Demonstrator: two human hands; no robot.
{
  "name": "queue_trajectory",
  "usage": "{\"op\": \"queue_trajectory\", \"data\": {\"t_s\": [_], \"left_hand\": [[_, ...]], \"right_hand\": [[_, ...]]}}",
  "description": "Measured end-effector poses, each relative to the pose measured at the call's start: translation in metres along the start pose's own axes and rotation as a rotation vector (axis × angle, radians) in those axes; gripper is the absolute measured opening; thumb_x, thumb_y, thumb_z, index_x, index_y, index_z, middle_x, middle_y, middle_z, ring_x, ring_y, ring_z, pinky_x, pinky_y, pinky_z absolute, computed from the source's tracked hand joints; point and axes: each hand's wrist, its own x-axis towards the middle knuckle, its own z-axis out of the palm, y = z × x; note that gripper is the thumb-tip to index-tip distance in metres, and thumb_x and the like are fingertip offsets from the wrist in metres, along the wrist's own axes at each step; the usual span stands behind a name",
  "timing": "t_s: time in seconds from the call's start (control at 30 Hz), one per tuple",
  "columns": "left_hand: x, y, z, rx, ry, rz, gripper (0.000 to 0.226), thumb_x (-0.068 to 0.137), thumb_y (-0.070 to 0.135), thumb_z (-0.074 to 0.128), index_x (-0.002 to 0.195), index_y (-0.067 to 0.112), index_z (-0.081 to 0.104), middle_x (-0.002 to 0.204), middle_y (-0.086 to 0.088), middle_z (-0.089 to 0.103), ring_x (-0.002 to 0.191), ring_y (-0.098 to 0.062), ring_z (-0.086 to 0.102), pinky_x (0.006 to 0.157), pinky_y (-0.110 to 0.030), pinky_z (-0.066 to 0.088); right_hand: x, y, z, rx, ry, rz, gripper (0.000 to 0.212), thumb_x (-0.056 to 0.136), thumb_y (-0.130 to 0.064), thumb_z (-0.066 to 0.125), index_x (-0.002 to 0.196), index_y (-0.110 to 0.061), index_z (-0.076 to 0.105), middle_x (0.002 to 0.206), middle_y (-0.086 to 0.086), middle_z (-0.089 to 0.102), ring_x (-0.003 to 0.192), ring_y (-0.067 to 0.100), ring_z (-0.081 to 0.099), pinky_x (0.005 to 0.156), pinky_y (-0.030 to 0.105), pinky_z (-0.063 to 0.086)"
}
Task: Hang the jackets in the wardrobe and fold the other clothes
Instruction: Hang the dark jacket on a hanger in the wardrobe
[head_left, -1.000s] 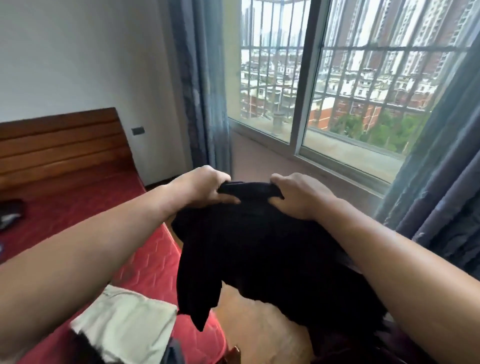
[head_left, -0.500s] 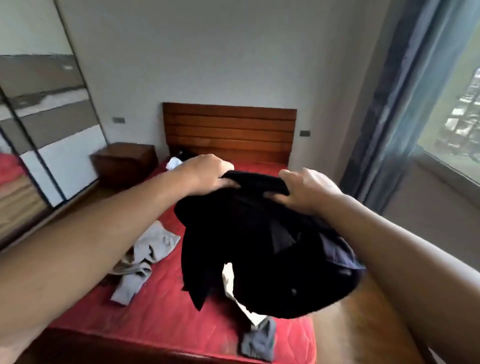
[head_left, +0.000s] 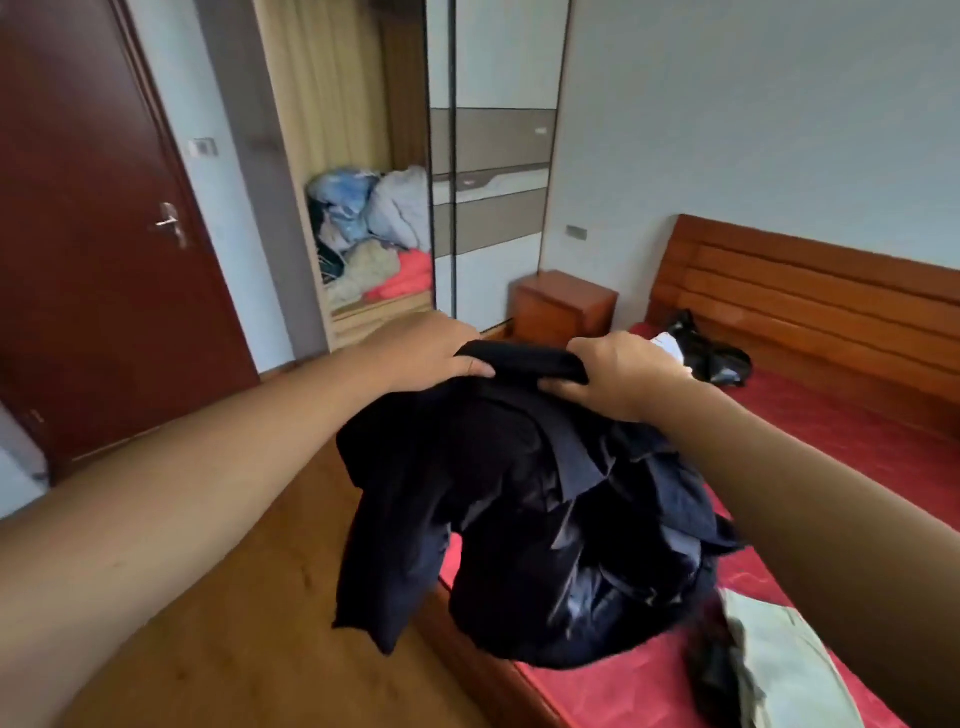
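Head | L hand, R hand — both grip dark jacket top edge (bunched, hanging) | above red bed corner

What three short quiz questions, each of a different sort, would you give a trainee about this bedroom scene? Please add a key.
1. True or false: the left hand and the right hand both grip the dark jacket at its top edge.
2. Where does the wooden nightstand stand? A. Between the wardrobe and the bed. B. Beside the door. C. Under a window.
3. Fill in: the cover of the bed is ____ in colour.
Key: 1 true; 2 A; 3 red.
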Motion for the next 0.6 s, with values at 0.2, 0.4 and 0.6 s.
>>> {"op": "queue_trajectory", "data": {"t_s": [0.2,0.4,0.6], "left_hand": [[-0.023,-0.125,-0.016,-0.023,0.027,-0.097,0.032,0.095,0.060,0.056,0.084,0.030,0.062,0.079,0.009,0.060,0.073,-0.011,0.056,0.058,-0.018,0.038],[0.004,-0.217,-0.034,0.034,0.104,-0.223,0.032,0.096,0.055,0.057,0.072,0.037,0.047,0.072,0.016,0.050,0.066,-0.007,0.049,0.052,-0.026,0.028],[0.065,-0.304,-0.035,0.098,0.093,-0.314,0.039,0.096,0.057,0.056,0.067,0.035,0.041,0.069,0.011,0.052,0.063,-0.007,0.048,0.052,-0.028,0.027]], "right_hand": [[0.133,-0.071,0.023,0.036,0.011,-0.160,0.049,0.089,-0.077,0.047,0.091,-0.028,0.052,0.085,0.002,0.063,0.076,0.024,0.056,0.070,0.039,0.049],[0.257,-0.101,0.049,0.092,0.060,-0.237,0.054,0.091,-0.076,0.046,0.086,-0.022,0.049,0.075,0.002,0.053,0.077,0.029,0.055,0.067,0.040,0.044],[0.388,-0.100,0.079,0.184,0.062,-0.306,0.054,0.088,-0.079,0.043,0.075,-0.027,0.041,0.069,-0.004,0.046,0.074,0.028,0.051,0.069,0.042,0.049]]}}
